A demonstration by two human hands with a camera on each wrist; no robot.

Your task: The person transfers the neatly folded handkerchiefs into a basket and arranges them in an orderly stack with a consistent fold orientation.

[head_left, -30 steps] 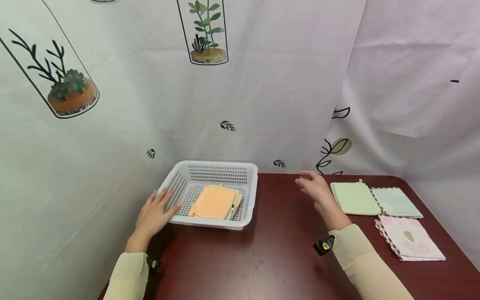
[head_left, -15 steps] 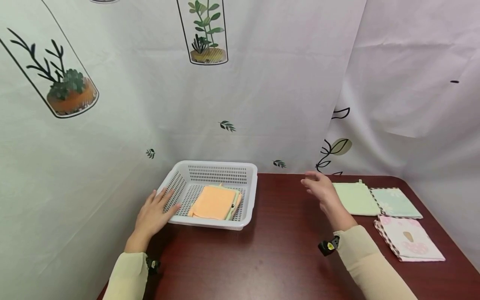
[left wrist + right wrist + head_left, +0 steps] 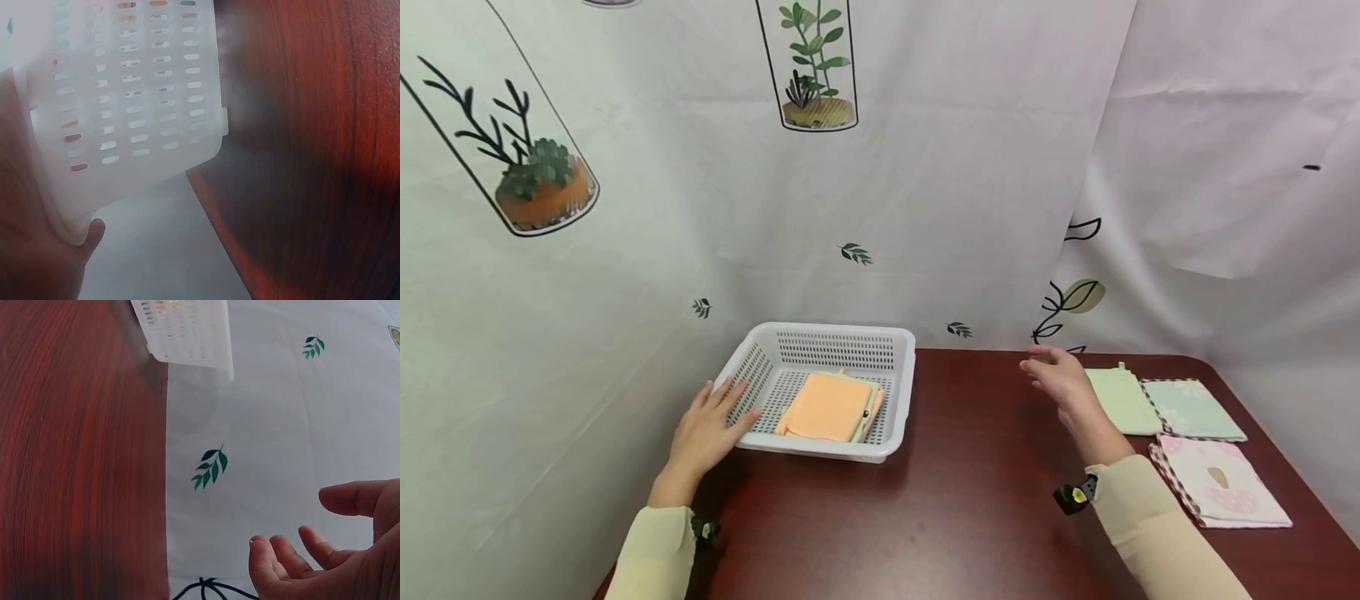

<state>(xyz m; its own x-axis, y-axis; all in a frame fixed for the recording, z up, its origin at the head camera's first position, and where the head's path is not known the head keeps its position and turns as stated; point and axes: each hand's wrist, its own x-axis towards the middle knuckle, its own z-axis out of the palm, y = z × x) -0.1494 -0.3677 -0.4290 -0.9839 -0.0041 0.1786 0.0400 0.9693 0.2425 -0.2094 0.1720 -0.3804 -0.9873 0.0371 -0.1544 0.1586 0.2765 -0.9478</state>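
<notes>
While the left hand stays put, fingers spread on the left rim, the white perforated basket lies mouth-up on the table, long axis left to right, an orange folded cloth inside. Farther off, the right hand, loosely bent and holding nothing, has shifted rightward, hiding more of a pale-green cloth.

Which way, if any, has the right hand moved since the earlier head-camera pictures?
Yes: the right hand has moved rightward, away from the perforated plastic basket, now hiding more of the folded light-green cloth.
</notes>
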